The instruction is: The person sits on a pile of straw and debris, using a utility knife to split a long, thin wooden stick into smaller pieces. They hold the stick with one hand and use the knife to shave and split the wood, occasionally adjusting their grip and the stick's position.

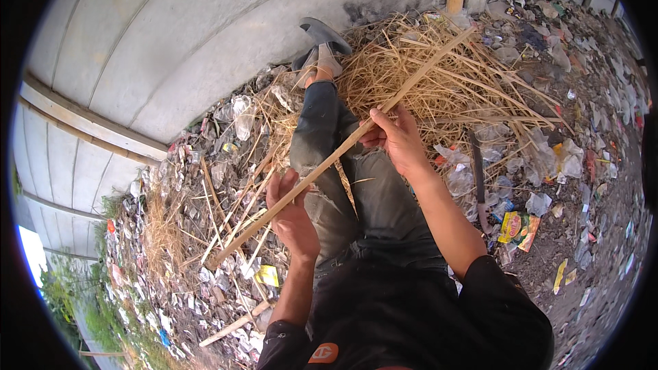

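Observation:
A long, flat bamboo strip (330,161) lies slantwise across my lap, one end low at the left and the other high at the right over a straw-coloured heap. My right hand (401,142) pinches it past the middle, with thumb and fingers on either side. Lower down, my left hand (295,223) is curled around the same strip, palm turned up, with some fingers behind it. A long dark-bladed knife (478,171) rests on the ground to the right of my legs, apart from both hands.
Thin bamboo shavings (404,72) pile up beyond my right leg. Several loose strips (236,325) lie at my left. Litter and plastic scraps (541,202) cover the ground around me. A grey concrete wall (205,41) with posts stands close beyond my feet.

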`<move>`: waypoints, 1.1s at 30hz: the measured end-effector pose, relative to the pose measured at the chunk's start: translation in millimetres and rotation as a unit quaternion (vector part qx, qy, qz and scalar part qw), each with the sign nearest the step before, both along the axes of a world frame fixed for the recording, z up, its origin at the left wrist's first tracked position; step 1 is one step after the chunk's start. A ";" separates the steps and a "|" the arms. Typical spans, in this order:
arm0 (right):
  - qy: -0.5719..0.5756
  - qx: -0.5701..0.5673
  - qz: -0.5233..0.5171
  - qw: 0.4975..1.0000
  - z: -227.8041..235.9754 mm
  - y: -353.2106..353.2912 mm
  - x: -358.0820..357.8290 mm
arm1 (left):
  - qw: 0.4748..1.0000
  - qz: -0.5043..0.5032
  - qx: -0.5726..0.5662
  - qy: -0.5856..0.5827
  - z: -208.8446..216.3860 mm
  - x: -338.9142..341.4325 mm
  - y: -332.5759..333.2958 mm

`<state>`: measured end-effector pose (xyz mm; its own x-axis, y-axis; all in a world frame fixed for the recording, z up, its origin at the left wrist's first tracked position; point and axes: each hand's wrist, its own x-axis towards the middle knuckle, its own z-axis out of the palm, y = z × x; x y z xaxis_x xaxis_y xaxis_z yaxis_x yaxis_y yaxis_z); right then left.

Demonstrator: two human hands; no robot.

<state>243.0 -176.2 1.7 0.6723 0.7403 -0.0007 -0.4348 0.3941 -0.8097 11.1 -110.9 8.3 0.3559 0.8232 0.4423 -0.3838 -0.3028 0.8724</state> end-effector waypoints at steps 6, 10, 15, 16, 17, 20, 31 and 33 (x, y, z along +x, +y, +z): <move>0.098 0.003 0.092 0.991 10.4 1.1 -34.4 | 0.910 -0.075 0.058 -0.403 159.4 7.7 64.4; -0.024 -0.043 0.173 0.984 -3.6 -29.7 -35.7 | 0.895 -0.154 0.078 -0.410 239.0 7.9 51.3; -0.131 -0.346 0.061 0.927 -94.4 -109.1 -1.4 | 0.923 -0.192 0.104 -0.317 292.2 22.8 82.3; -0.215 -0.411 -0.020 0.886 -143.3 -129.4 11.8 | 0.933 -0.157 0.129 -0.296 295.8 37.5 78.0; -0.297 -0.465 -0.099 0.828 -184.3 -150.5 22.6 | 0.942 -0.119 0.155 -0.274 298.6 51.8 73.4; -0.329 -0.624 -0.176 0.687 -229.5 -225.9 34.2 | 0.942 -0.088 0.176 -0.272 287.2 113.0 60.6; -0.217 -0.788 -0.159 0.554 -338.9 -301.9 -8.9 | 0.945 -0.174 0.016 -0.277 234.8 209.4 64.4; -0.198 -0.798 -0.203 0.533 -349.7 -297.6 -8.5 | 0.932 -0.180 -0.029 -0.313 241.2 216.0 65.6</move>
<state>234.5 -473.8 -348.0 0.9579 -0.1958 -0.2101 -0.2465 -0.9360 -0.2514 227.0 -45.4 249.5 0.3010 0.7290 0.6148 -0.8910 -0.0149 0.4538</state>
